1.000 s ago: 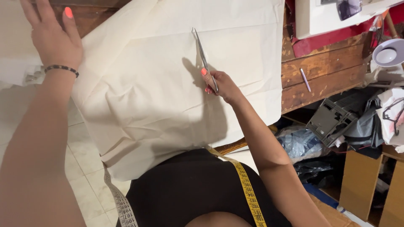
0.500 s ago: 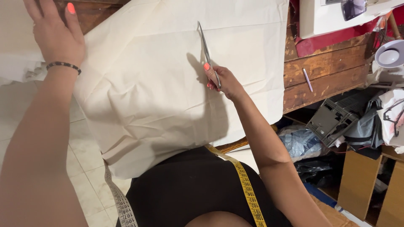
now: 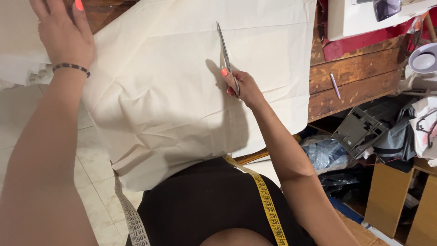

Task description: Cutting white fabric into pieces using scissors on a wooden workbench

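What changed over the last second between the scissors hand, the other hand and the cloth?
The right hand kept its grip on the scissors and slid them a little further up across the cream cloth, away from the body. The left hand stayed spread flat at the cloth's upper left edge. The cloth, the yellow tape measure around the neck and the pen on the wooden table kept their places.

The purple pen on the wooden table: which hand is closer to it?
Right. The right hand, holding scissors, is just left of the pen; the left hand is far across the cloth.
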